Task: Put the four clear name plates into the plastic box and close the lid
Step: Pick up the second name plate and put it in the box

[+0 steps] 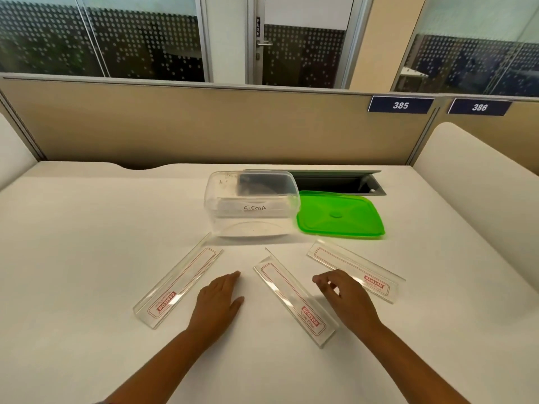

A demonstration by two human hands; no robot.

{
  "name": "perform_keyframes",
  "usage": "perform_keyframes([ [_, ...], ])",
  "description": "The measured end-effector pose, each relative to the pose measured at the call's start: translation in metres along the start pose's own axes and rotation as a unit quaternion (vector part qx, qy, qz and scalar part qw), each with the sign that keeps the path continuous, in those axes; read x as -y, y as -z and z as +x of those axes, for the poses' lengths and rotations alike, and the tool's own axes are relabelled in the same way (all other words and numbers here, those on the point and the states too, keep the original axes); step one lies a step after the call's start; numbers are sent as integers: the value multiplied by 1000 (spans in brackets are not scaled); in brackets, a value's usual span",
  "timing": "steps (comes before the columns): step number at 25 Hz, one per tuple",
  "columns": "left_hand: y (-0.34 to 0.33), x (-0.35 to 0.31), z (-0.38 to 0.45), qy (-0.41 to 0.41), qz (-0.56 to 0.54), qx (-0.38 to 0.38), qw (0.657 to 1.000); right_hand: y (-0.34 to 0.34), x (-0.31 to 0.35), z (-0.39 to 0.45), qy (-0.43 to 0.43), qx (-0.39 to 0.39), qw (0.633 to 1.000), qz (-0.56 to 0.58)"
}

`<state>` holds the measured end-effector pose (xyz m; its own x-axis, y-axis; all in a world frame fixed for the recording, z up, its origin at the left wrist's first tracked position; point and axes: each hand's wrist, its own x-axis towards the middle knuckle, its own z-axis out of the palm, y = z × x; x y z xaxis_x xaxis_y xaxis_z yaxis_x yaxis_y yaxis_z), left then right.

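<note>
Two bare forearms, no sleeves, left hand (217,301), right hand (344,298)

1. Setting: open-plan office, one cubicle workstation.
2. Evidence: tan partition panel (204,123) behind the white surface (87,228), numbered seat tags 385 (400,105) and 386 (479,107).
3. Also: cable tray hatch (338,182); frosted-dot glass walls (102,39); door marked PUSH (303,42).

Open clear plastic box (250,211) at desk (87,228) centre, flat green lid (339,214) touching its right, three clear acrylic name plates (178,282) (294,301) (354,269) fanned before it.
</note>
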<state>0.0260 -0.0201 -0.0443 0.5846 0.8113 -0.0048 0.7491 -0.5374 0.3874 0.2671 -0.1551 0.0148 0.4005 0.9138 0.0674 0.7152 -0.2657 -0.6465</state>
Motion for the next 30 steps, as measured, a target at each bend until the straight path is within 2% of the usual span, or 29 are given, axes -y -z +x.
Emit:
perform_keyframes([
  [2, -8, 4, -12, -26, 52, -7, 998, -6, -3, -10, -16, 25, 1000, 8],
  [5, -10, 3, -15, -32, 69, -21, 997, -15, -4, -15, -18, 82, 996, -6],
  [13, -10, 8, -11, -21, 82, -29, 996, -21, 0, -7, -61, 125, 990, -32],
  [23, -14, 7, -11, -23, 76, -23, 997, -25, 5, -4, -35, 92, 979, -181],
  [26, -15, 7, -10, -22, 75, -17, 997, -23, 6, -5, -40, 83, 986, -136],
  [30, -7, 5, -5, -18, 55, 34, 998, -24, 10, -7, -70, 90, 993, 8],
])
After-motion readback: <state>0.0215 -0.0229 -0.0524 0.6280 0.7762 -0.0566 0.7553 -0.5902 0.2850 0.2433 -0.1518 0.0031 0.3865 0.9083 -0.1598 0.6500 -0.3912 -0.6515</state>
